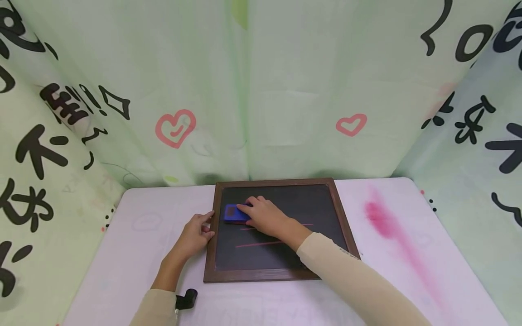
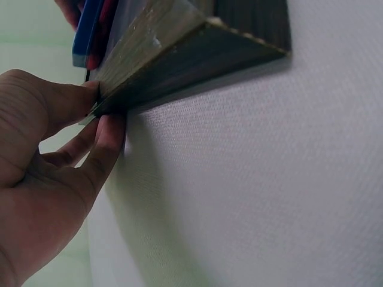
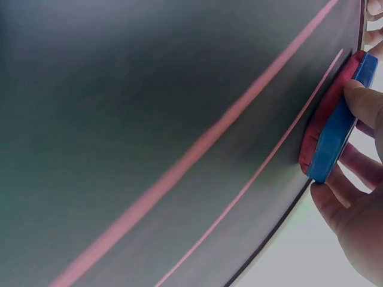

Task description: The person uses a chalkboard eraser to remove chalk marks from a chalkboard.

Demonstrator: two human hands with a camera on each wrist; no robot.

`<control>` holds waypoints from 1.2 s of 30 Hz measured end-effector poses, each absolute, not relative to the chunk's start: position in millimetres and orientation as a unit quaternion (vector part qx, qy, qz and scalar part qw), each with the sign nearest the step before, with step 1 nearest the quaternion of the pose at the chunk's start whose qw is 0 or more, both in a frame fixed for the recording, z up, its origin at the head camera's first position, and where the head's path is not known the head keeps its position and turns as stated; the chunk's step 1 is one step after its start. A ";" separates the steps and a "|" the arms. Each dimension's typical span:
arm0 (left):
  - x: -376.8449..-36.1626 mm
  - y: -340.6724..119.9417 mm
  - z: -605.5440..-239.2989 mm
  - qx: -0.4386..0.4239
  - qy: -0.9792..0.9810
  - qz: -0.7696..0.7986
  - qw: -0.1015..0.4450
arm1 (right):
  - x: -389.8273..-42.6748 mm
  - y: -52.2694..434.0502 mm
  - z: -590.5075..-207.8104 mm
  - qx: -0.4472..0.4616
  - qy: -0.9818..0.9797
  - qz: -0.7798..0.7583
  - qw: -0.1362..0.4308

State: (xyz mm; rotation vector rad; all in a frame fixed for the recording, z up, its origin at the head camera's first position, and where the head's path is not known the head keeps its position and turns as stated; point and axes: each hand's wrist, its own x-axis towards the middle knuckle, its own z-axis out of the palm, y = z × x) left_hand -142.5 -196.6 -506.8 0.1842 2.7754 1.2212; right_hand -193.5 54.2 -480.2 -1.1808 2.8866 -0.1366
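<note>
A small chalkboard (image 1: 285, 199) in a brown wooden frame lies on the table, with two pink chalk lines (image 1: 257, 245) across its dark surface. My right hand (image 1: 267, 217) grips a blue eraser (image 1: 233, 213) near the board's upper left corner. In the right wrist view its red felt side (image 3: 320, 113) faces the board, close beside the thin upper line. Thumb and fingers of my left hand (image 1: 192, 234) pinch the left side of the frame; the left wrist view has the thumb at its top edge and fingertips underneath.
The white table (image 1: 159, 213) carries a pink smear (image 1: 381, 217) right of the board. Pale green curtains (image 1: 285, 113) with hearts and black writing stand close behind and at both sides. A black device (image 1: 186, 299) sits at my left wrist.
</note>
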 end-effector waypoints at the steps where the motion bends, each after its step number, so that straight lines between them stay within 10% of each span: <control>1: -142.7 -196.6 -507.2 0.061 0.913 0.401 0.054 | -193.0 58.0 -480.3 -0.377 0.925 -0.046 0.011; 36: -142.6 -197.2 -505.5 0.062 0.914 0.396 0.058 | -176.7 221.1 -480.6 -0.279 0.950 -0.138 -0.003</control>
